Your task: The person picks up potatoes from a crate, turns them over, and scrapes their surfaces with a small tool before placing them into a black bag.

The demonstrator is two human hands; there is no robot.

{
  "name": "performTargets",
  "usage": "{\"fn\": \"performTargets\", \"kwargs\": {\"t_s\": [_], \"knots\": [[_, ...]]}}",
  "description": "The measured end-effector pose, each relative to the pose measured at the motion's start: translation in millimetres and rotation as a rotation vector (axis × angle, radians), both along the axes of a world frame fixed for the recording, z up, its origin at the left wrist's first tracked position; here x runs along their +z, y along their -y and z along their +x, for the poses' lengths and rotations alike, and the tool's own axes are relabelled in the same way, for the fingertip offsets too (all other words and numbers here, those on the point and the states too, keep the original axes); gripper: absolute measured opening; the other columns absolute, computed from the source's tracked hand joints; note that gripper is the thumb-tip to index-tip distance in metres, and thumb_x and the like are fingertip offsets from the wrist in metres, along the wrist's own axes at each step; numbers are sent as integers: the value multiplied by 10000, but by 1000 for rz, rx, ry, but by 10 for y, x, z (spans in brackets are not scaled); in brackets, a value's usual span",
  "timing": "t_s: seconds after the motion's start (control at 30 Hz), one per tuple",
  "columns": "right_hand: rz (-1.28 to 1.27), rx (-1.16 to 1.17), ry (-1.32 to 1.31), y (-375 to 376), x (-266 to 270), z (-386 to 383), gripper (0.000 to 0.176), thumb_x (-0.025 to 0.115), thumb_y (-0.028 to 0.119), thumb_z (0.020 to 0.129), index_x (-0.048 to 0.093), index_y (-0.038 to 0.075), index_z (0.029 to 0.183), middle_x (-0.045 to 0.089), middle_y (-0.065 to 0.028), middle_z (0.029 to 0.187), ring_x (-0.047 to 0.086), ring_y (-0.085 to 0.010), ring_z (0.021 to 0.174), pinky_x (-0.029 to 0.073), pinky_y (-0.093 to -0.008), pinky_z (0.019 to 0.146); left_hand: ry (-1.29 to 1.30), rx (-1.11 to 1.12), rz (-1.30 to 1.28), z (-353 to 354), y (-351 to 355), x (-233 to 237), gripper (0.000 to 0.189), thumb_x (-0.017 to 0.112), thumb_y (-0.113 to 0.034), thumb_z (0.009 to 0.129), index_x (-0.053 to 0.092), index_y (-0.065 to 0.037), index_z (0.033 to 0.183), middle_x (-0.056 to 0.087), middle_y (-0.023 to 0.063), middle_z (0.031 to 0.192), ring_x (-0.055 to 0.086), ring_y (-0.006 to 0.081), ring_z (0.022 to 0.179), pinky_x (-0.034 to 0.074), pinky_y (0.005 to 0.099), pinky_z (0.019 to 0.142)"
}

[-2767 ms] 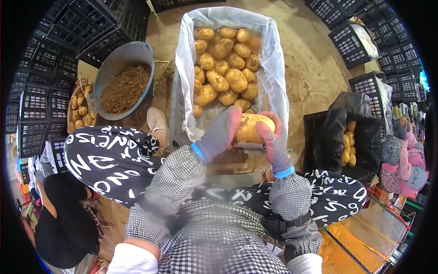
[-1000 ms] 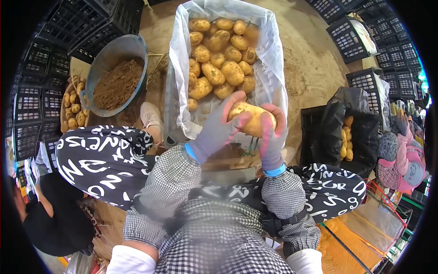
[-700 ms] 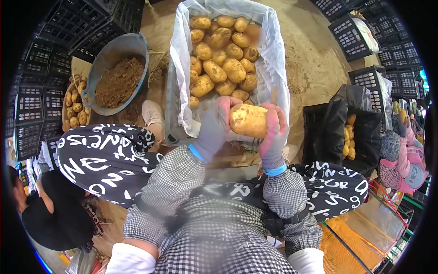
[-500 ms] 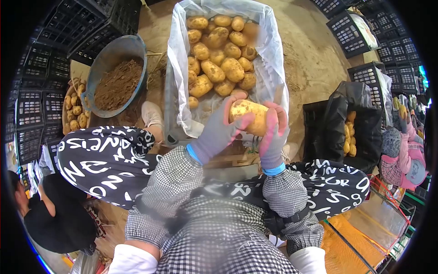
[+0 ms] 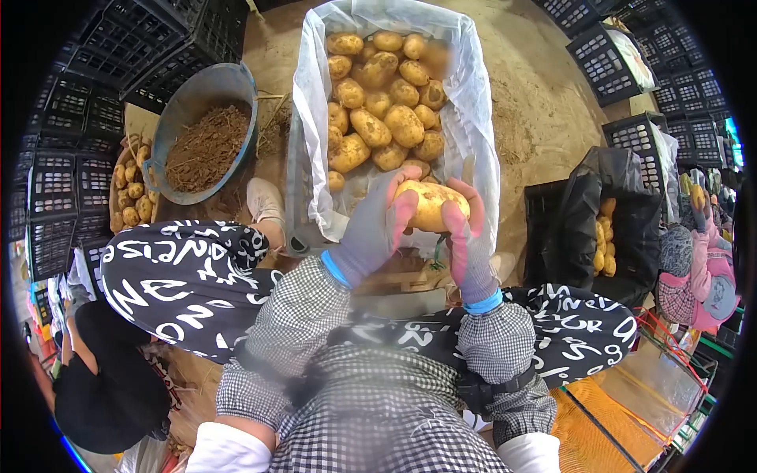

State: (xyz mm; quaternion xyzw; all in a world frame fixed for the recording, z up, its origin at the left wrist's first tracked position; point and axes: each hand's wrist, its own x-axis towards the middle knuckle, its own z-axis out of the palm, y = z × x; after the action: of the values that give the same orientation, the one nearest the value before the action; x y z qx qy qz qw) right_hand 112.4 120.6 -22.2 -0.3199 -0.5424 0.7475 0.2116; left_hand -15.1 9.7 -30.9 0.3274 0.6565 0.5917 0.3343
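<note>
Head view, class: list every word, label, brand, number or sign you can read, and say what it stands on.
"NO": white print on the patterned trousers, left leg.
"UR": same trousers, right leg.
Their other lettering is too folded or curved to read surely.
Pale marks on the checked apron: too blurred to read.

Glossy black plastic bag, checked cloth sleeves

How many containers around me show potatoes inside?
3: the white-lined crate straight ahead, the black-lined crate to the right, and the container left of the blue tub. Some may be hidden.
</note>
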Motion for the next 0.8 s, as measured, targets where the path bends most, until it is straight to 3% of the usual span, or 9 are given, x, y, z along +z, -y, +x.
{"fn": "performTargets", "kwargs": {"t_s": [0.13,0.27,0.3,0.37,0.47,0.57,0.67,0.77,0.8], "knots": [[64,-20,1,16,59,-9,629,630,383,925,410,-11,1364,524,-109,1234,520,-165,1130,416,-304,987,-29,6,22,-2,5,63,388,453,-232,1017,469,22,1310,560,200,1183,587,284,1044,460,346,914],[79,-38,-8,36,94,-11,664,654,401,901,413,-18,1357,528,-103,1218,524,-164,1110,420,-309,980,-18,20,31,20,21,12,385,449,-231,1018,467,15,1314,567,170,1184,613,216,956,488,304,812],[67,-41,-20,38,92,-15,613,648,344,907,415,-7,1352,527,-99,1211,527,-160,1097,434,-303,958,10,19,40,17,19,16,389,447,-239,1020,466,14,1315,569,159,1185,617,196,939,494,290,783],[41,-46,-45,50,68,-20,522,634,232,918,420,14,1342,526,-93,1197,533,-154,1072,462,-292,914,97,7,81,19,43,55,408,440,-275,1027,464,12,1315,571,135,1184,617,153,924,505,261,717],[105,-16,-22,26,-7,-9,513,627,224,922,421,17,1343,524,-87,1196,535,-154,1064,459,-287,913,166,38,73,5,17,146,584,415,-452,1012,406,24,1349,590,103,1104,626,139,867,520,231,609],[35,-33,-49,37,13,-19,513,617,226,926,417,18,1351,527,-87,1205,534,-163,1084,461,-294,918,334,62,79,-17,5,127,568,407,-447,1020,438,22,1338,607,111,1113,650,161,908,549,256,615],[-187,-61,-127,29,136,-14,695,693,364,873,403,-24,1372,530,-126,1251,555,-183,1105,466,-294,927,254,122,34,-92,1,138,535,391,-423,1032,471,20,1322,611,116,1153,656,188,973,582,305,699],[-56,-189,-168,91,166,-123,710,755,257,823,409,-9,1383,538,-125,1262,579,-186,1083,495,-295,886,591,102,243,-146,-134,-203,484,362,-373,1052,482,29,1294,590,149,1158,649,179,995,602,306,657],[50,-96,-112,61,95,-87,710,768,219,805,414,-4,1378,541,-117,1255,580,-183,1079,497,-297,885,648,234,162,-64,-111,-184,465,412,-332,1047,457,33,1332,574,160,1209,620,193,1052,575,320,793]]}}
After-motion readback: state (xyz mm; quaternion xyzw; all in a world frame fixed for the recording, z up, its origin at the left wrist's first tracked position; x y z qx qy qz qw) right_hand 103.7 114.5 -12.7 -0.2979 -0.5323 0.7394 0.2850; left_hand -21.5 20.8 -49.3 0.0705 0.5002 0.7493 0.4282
